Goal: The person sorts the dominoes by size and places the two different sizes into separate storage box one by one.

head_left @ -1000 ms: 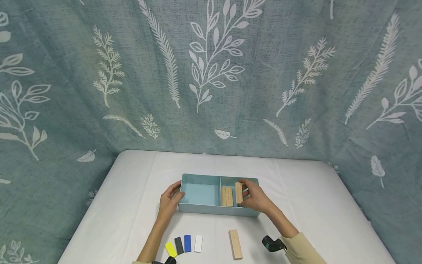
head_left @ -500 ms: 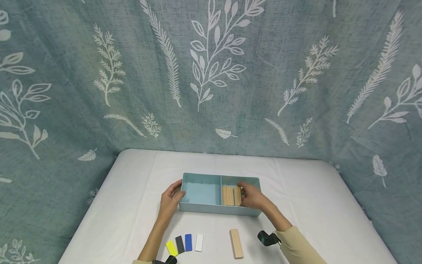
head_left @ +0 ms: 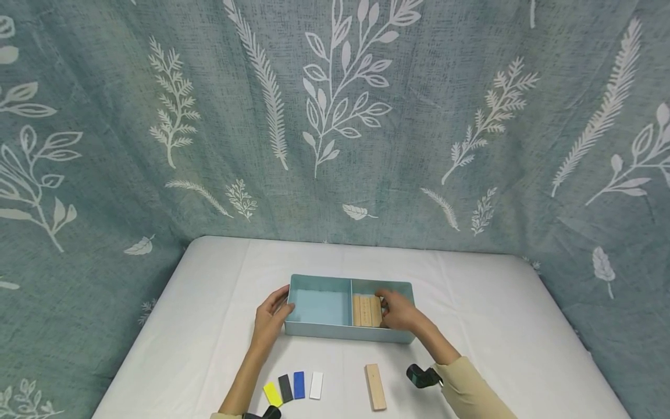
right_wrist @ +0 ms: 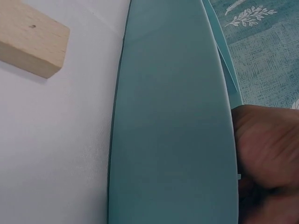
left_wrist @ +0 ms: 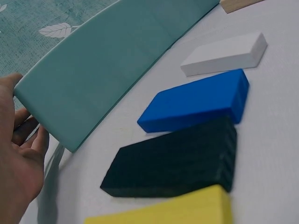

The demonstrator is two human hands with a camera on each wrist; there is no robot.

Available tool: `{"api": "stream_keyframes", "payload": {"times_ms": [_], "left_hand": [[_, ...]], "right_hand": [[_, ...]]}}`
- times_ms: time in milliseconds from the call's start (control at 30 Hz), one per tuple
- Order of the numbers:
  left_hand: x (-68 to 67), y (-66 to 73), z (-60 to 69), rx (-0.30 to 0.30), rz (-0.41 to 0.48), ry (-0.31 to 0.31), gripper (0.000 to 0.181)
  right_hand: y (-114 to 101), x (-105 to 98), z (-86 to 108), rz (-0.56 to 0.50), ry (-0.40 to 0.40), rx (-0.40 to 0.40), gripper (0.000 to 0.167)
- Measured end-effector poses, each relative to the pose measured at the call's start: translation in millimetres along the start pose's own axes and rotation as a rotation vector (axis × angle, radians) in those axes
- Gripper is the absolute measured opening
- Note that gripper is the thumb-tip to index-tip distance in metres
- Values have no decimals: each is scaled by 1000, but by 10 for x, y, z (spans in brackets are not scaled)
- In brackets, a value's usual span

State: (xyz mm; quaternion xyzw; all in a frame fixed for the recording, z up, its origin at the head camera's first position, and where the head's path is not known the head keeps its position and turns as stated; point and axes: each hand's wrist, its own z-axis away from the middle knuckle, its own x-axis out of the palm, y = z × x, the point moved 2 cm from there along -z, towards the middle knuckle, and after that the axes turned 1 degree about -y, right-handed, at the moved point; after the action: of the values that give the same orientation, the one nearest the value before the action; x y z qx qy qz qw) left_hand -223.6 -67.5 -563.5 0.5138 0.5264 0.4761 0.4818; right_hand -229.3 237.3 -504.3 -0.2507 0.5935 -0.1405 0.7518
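A teal box (head_left: 342, 333) with one divider stands on the white table. Its left end is gripped by my left hand (head_left: 269, 320), thumb over the rim; the left wrist view shows the same hand (left_wrist: 23, 163) at the box corner (left_wrist: 70, 102). Inside the right compartment, several wooden blocks (head_left: 366, 311) stand side by side against the divider. My right hand (head_left: 402, 312) reaches in there and pinches the rightmost block (head_left: 376, 312). In the right wrist view, the box wall (right_wrist: 173, 121) hides the blocks and part of my right hand (right_wrist: 268, 154).
In front of the box lie a yellow block (head_left: 273, 394), a black block (head_left: 285, 388), a blue block (head_left: 299, 385) and a white block (head_left: 316, 385). A wooden block (head_left: 375, 387) lies farther right. A patterned curtain (head_left: 335, 221) hangs behind the table.
My right hand has lowered the wooden block into the right compartment and moved it left, closing the gap to the others. My left hand has kept its grip on the box.
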Motion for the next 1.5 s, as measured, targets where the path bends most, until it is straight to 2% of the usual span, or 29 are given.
{"api": "stream_keyframes", "payload": {"times_ms": [233, 500, 600, 733, 833, 967, 1100, 1300, 1500], "left_hand": [[-4, -7, 13, -12, -12, 15, 48], [-12, 8, 6, -26, 35, -5, 48], [-8, 75, 27, -32, 30, -15, 48], [0, 266, 88, -32, 4, -22, 48], [4, 356, 117, -30, -7, -20, 48], [3, 212, 67, -28, 5, -8, 48], [-5, 38, 9, -24, 21, -7, 49], [-11, 9, 8, -29, 23, -15, 49], [-18, 16, 2, -20, 19, -25, 49]], "right_hand": [[22, 35, -4, -7, 2, 5, 63], [36, 59, -10, 8, 10, -1, 64], [35, 66, -13, 10, 11, 1, 66], [30, 68, -15, 2, 16, -2, 67], [22, 62, -4, -13, 15, -5, 69], [13, 35, 40, -54, 28, 10, 78], [-19, -45, 135, -148, 88, -7, 81], [-62, -185, 361, -295, 187, -96, 75], [-92, -307, 658, -329, 246, -178, 71]]}}
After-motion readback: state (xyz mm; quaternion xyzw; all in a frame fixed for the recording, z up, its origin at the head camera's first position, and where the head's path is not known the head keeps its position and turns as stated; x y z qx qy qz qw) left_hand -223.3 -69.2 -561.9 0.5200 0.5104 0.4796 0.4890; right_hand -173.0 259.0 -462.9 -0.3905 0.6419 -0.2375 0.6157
